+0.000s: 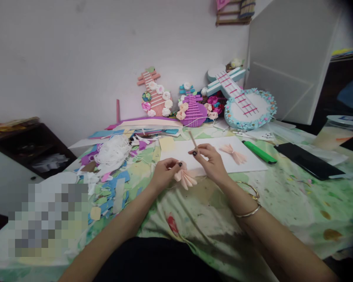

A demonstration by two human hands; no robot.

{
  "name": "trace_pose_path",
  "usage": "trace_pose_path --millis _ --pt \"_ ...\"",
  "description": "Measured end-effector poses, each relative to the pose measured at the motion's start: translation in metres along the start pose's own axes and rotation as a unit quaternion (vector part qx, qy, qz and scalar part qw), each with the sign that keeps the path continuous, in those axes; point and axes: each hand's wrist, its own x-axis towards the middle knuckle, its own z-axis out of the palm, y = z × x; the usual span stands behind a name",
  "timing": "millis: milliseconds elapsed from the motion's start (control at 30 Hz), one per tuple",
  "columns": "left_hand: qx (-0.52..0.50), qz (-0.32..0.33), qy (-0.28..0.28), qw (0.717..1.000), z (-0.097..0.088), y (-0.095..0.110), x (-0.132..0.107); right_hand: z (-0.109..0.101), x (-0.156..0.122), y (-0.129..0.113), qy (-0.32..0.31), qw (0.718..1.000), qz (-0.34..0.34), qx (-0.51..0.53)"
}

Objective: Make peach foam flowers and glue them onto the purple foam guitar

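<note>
Pinched between the thumb and fingers of my left hand [166, 170] is a peach pleated piece [186, 178], with its folds fanning out below. My right hand [209, 159], just to the right, grips a thin brownish stick [192, 141] that points up and away. Both hands are over the near edge of a white board [202, 147]. A second peach pleated piece [234, 153], gathered in the middle like a bow, lies on that board. To its right rests a green utility knife [259, 152].
A black phone [308, 159] lies right of the knife, near a lidded plastic tub [341, 131]. At left sit a heap of white string [113, 152] and colored scraps [114, 196]. Along the wall stand decorated lute-shaped crafts, one purple [195, 113] and one light blue [250, 109].
</note>
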Motion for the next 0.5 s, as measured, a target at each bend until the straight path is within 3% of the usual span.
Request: trace_pose_path --millis 100,167,300,400,500 --pt "-0.011 -0.014 0.012 1.0 0.0 0.001 0.0 -0.01 0.002 0.001 0.072 0.997 0.027 0.021" --pt "-0.029 -0.025 0.013 0.999 0.0 0.002 0.0 -0.014 0.002 0.002 0.079 0.994 0.044 0.062" --pt "-0.065 -0.036 0.01 0.997 0.001 0.004 0.0 -0.014 0.001 0.004 0.019 0.992 0.018 0.12" --pt "-0.093 -0.047 0.01 0.994 0.001 0.003 0.0 -0.011 0.0 0.006 -0.041 0.995 -0.01 0.093" --pt "-0.106 -0.063 0.008 0.992 0.001 0.002 0.0 -0.011 -0.001 0.005 -0.052 0.995 -0.009 0.089"
